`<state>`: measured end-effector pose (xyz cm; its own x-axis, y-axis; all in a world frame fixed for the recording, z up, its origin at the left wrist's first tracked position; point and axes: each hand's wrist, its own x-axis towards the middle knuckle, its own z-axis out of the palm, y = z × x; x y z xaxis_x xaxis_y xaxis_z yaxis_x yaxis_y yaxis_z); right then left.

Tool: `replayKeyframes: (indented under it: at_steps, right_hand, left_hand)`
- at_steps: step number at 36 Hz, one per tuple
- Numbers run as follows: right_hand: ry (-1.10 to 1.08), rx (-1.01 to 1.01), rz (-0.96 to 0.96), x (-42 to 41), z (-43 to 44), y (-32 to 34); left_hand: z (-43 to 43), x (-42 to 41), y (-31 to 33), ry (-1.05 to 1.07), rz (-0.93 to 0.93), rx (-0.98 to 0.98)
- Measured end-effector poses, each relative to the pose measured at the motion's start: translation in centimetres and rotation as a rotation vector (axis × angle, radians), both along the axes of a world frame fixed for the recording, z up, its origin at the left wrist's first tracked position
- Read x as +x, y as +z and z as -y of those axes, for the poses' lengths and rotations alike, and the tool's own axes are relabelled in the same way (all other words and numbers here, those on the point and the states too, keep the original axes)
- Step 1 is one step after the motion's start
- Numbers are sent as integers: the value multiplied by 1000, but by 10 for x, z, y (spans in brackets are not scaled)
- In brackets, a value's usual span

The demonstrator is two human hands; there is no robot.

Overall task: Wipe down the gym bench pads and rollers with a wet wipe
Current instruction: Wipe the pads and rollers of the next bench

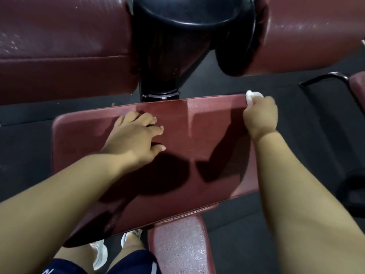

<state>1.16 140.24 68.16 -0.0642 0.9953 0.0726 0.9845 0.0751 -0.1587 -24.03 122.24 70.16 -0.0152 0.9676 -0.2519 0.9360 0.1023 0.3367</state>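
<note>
A dark red bench pad [177, 159] fills the middle of the view. My right hand [260, 115] grips a bunched white wet wipe [253, 95] at the pad's far right corner. My left hand [136, 135] rests on the pad's left half, its fingers loosely curled and holding nothing. Two dark red rollers sit above, a left roller [63, 44] and a right roller [316, 36], joined by a black metal post [173, 56]. A narrower, worn red pad [181, 246] lies below the main pad.
Black rubber floor [296, 139] surrounds the bench. A black metal frame tube [324, 77] and part of another red pad [357, 86] stand at the right edge. My legs, dark shorts and white shoes [100, 254] show at the bottom.
</note>
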Motion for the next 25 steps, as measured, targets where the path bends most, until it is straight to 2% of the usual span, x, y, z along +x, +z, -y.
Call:
replayKeyframes:
  at_steps: [2,4,8,10,11,13,16,17,19,21,25]
  right_hand:
    - [-103,-19,-13,-10,9,3]
    - [-1,9,-44,-29,31,-2]
    - [575,-15,-150,-51,91,1]
    - [826,14,-55,-38,101,8]
    - [838,37,-38,-28,96,7]
    - [573,94,-67,-3,80,1]
    - [-46,82,-59,30,66,-1]
    - [-170,65,-56,33,67,0]
    - [-239,48,-11,24,74,1]
    - [-124,58,-17,7,92,-3]
    - [537,-25,-181,-11,149,-8]
  left_hand:
    - [0,2,1,6,-8,2]
    - [0,4,2,10,-12,-4]
    - [-1,6,4,15,-23,-25]
    - [-3,8,5,12,-24,-28]
    - [-4,9,6,17,-1,-28]
    - [-5,15,6,12,77,-36]
    - [-1,25,3,-107,133,-38]
    - [0,28,0,-140,124,-40]
    - [4,31,-3,-149,111,-40]
    - [5,30,-4,-129,112,-40]
    - [8,31,-5,-134,91,-51]
